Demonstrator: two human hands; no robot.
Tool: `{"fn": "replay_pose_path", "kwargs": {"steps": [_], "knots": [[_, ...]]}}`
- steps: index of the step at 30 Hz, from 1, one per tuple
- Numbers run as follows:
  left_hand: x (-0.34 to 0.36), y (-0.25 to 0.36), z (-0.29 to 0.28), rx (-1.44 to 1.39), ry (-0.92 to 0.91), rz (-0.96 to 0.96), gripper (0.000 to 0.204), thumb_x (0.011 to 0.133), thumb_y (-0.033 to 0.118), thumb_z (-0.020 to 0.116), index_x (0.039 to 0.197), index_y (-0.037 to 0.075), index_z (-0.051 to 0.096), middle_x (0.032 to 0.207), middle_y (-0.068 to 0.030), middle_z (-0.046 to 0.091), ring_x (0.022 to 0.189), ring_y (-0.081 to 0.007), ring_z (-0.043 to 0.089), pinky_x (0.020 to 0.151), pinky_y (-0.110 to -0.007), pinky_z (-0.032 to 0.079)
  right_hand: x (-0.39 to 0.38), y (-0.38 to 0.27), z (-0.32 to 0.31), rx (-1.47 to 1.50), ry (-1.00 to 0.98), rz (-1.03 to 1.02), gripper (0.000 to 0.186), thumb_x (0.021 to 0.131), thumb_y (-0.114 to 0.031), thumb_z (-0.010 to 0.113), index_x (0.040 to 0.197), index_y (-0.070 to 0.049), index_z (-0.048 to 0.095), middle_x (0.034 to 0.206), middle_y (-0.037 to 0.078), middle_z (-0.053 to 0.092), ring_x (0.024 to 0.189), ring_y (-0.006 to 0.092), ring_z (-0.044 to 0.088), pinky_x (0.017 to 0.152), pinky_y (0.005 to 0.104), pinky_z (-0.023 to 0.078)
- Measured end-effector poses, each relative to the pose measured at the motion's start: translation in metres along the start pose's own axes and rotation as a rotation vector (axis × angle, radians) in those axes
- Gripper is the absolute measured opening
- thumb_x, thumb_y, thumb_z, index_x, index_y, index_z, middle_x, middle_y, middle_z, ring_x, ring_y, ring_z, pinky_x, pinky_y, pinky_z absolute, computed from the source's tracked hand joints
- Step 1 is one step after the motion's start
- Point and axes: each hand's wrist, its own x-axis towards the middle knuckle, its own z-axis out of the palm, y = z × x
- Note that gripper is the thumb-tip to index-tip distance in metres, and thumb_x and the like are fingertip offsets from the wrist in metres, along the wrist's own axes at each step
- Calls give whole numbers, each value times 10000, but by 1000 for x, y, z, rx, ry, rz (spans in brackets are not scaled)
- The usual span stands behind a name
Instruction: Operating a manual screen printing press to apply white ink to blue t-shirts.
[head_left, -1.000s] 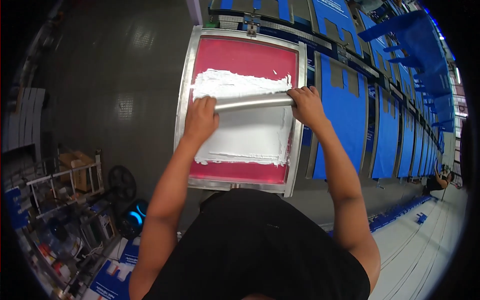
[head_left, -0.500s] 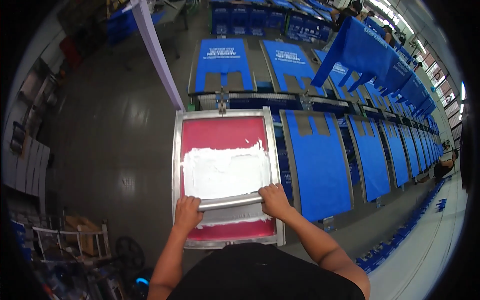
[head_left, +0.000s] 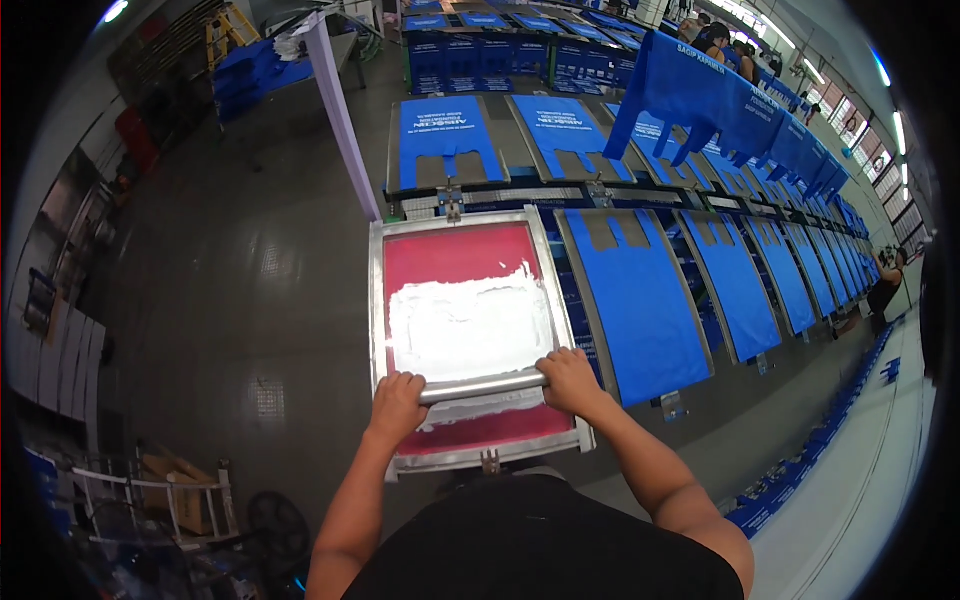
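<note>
Both my hands are closed round the metal handle of a squeegee (head_left: pixel 483 386) lying crosswise on a screen-printing frame. My left hand (head_left: pixel 400 402) grips its left end and my right hand (head_left: pixel 570 383) its right end. The metal-edged frame (head_left: pixel 377 300) lies flat before me, with dark red mesh (head_left: pixel 455 248) at its far and near ends. A broad patch of white ink (head_left: pixel 470 325) covers the mesh beyond the squeegee. On the near side, a thinner ragged strip of white ink shows. The squeegee's blade is hidden beneath its handle.
Right of the frame, blue bags (head_left: pixel 640 310) lie on a long row of boards, with printed ones (head_left: pixel 445 140) on the far row. More blue bags (head_left: pixel 715 95) hang above. A pale post (head_left: pixel 340 115) rises behind the frame's far left corner. A person (head_left: pixel 885 285) stands far right.
My view has tilted up and shifted a little. The squeegee, held in both hands, sits slightly closer to the near strip of ink on the mesh. My grip looks the same.
</note>
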Motion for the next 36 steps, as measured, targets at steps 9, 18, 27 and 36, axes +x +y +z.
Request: {"fn": "replay_pose_path", "kwargs": {"steps": [9, 18, 27, 36], "knots": [[-28, -12, 20, 13, -62, -79, 309, 660, 75, 694, 964, 63, 644, 882, -138, 661, 895, -325, 621, 796, -430, 493, -10, -13, 14, -13, -105, 27, 260, 654, -91, 632, 915, -83, 637, 829, 127, 661, 866, 301, 647, 897, 484, 411], [10, -25, 25, -41, 53, -50, 165, 661, 78, 683, 811, 55, 618, 790, -134, 630, 829, -327, 605, 771, -440, 475, 28, 5, 24, 79, -86, 8, 259, 676, -39, 589, 929, -51, 643, 800, 188, 644, 809, 385, 623, 740, 495, 479], [-49, 10, 58, -87, -18, -119, 375, 581, 8, 709, 939, 45, 606, 900, -102, 617, 888, -301, 571, 805, -406, 446, -26, -5, 59, 179, -61, -26, 348, 641, 2, 588, 982, -55, 622, 860, 125, 651, 861, 331, 601, 835, 432, 437], [-27, 4, 80, -82, -116, -218, 367, 559, 11, 697, 916, 34, 617, 903, -123, 624, 866, -315, 582, 794, -426, 468, 2, 21, 66, 174, -392, 103, 393, 607, -9, 599, 994, -69, 623, 961, 124, 659, 932, 300, 605, 915, 436, 420]]}}
